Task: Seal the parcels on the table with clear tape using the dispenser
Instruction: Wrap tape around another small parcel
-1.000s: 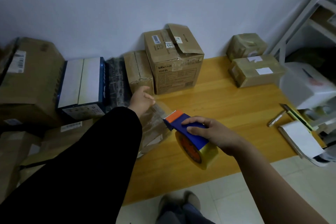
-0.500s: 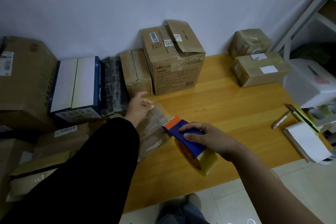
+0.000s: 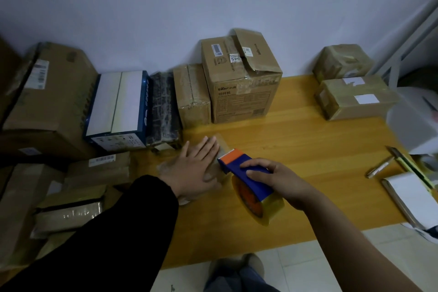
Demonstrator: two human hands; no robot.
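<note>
While pressed flat under the left hand [image 3: 194, 168], small brown parcel [image 3: 214, 173] near the front middle of the wooden desk [image 3: 320, 149], mostly covered by the palm. Left fingers [image 3: 208, 149] spread and straight, laid open across the parcel's top, gripping nothing. Just to the right, touching the parcel's right edge, blue tape dispenser [image 3: 246, 175] with an orange front end, tilted down toward the parcel. Right hand [image 3: 282, 180] wrapped over the dispenser's blue body, fingers curled tight on its top and side. Roll of clear tape [image 3: 258, 201] hanging under the dispenser, lower rim close to the desk; contact not clear. Behind, against the wall: tall printed carton [image 3: 241, 87], narrower brown box [image 3: 192, 95] touching its left side, blue-and-white box [image 3: 118, 109] further left. Two taped parcels [image 3: 355, 95] well apart at the right rear. Pen [image 3: 379, 167] and notepad [image 3: 412, 199] near the right edge.
</note>
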